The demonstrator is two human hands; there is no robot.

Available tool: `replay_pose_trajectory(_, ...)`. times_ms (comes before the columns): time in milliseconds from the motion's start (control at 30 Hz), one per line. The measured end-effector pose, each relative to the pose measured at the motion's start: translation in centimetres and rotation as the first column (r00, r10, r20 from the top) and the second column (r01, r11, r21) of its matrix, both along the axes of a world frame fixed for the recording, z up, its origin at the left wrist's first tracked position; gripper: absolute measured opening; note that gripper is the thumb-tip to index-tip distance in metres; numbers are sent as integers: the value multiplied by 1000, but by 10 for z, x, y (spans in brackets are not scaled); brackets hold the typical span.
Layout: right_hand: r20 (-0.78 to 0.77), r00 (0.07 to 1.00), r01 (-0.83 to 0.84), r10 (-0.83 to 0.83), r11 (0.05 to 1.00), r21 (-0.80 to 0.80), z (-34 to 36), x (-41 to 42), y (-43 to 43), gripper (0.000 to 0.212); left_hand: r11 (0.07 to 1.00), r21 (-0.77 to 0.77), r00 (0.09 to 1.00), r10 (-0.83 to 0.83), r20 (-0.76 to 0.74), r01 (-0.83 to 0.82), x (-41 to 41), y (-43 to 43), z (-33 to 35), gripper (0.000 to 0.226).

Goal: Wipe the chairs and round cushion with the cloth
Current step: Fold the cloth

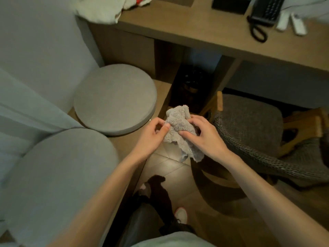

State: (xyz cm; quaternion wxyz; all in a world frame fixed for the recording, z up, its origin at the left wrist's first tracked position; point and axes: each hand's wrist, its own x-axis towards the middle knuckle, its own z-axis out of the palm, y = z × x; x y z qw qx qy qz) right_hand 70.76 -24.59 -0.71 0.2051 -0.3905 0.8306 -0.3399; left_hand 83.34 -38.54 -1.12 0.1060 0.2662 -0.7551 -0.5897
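A fluffy grey cloth hangs bunched in mid-air between both hands, above the floor. My left hand pinches its left edge with thumb and fingers. My right hand grips its right side, fingers curled into the pile. A round grey cushion lies to the left of the hands on a low wooden ledge. A second rounded grey cushion sits nearer, at lower left. A woven grey chair with wooden arms stands to the right, tucked partly under the desk.
A wooden desk runs across the top with a black telephone, two white remotes and crumpled white cloth. Pale curtains hang at left. Tiled floor and my feet are below.
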Motion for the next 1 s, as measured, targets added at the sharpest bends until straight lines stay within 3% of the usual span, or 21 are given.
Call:
replay_pose_trajectory(100,-57,997,54,-54,998,8,36,-11,31,34,999,18,998,-42,-38,43,-22,23,35,22)
replay_pose_trajectory(200,-77,986,147,-150,988,-42,65,-16,57,29,996,85,996,-12,-85,19,-45,34,60,12)
replay_pose_trajectory(300,54,976,215,-210,968,-125,85,-20,78,18,990,133,993,-28,-116,43,-66,42,78,15)
replay_pose_trajectory(367,168,969,208,-183,967,-146,92,-21,89,22,986,133,987,-84,-136,102,-77,48,86,18)
replay_pose_trajectory(500,139,967,231,-215,967,-110,89,-23,106,34,972,78,970,-209,-127,220,-96,63,100,13)
replay_pose_trajectory(600,139,952,291,-272,947,-138,90,-28,119,39,947,117,953,-290,-92,299,-111,77,109,27)
replay_pose_trajectory(800,132,922,387,-364,887,-253,98,-53,164,5,890,171,905,-423,-42,423,-142,116,119,56)
replay_pose_trajectory(933,113,888,459,-446,848,-266,98,-82,215,5,907,67,909,-416,-22,417,-170,158,117,36)
replay_pose_trajectory(1000,52,871,482,-488,831,-278,99,-101,247,6,902,-55,903,-429,-20,428,-187,185,113,27)
